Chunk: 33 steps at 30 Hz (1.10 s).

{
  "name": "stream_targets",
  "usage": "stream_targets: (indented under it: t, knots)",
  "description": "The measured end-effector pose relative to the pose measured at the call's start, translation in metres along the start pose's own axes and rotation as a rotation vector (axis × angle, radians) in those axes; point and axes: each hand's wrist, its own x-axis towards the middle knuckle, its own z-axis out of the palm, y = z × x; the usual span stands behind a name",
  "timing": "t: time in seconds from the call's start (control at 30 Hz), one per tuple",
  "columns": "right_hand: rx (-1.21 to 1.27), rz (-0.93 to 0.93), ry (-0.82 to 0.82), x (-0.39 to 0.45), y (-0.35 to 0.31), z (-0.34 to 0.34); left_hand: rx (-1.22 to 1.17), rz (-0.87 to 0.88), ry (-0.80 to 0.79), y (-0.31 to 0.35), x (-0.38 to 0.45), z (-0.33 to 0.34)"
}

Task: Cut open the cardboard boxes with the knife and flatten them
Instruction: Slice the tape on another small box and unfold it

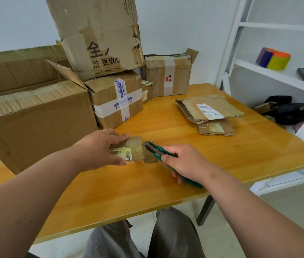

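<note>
Head view: wooden table (240,155); left hand (99,148) grips small box (128,149), right hand (182,162) grips knife (158,150).

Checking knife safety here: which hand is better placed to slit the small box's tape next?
Right. The right hand already grips the knife, blade at the small box, which the left hand holds steady.

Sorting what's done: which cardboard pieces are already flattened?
The two flattened boxes stacked at the table's right side; every other box keeps its shape.
</note>
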Motion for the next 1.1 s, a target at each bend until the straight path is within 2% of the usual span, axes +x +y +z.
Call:
stream_targets:
  t: [0.33,0.63,0.7,0.77,0.83,0.93,1.1]
  knots:
    - [-0.062,-0.002,-0.134,-0.013,0.0,-0.005,-0.028,-0.015,-0.001,0.0,0.0,0.0]
    - [-0.032,0.035,-0.162,-0.017,-0.001,-0.013,-0.037,-0.017,0.018,0.003,-0.005,0.001]
    - [0.011,0.04,-0.116,-0.018,0.0,-0.016,-0.042,-0.027,0.034,0.003,-0.007,0.001]
    - [0.047,0.035,0.002,-0.018,0.002,-0.018,-0.098,-0.055,0.065,0.003,-0.007,0.002]
    - [-0.047,0.007,0.099,-0.016,0.001,-0.019,-0.174,-0.08,0.086,0.001,-0.008,0.002]
    - [-0.272,-0.051,0.118,-0.01,-0.007,-0.015,-0.257,-0.083,0.036,-0.004,-0.01,-0.003]
    - [-0.461,-0.093,0.121,0.001,-0.021,-0.013,-0.646,-0.136,-0.12,-0.017,-0.02,-0.014]
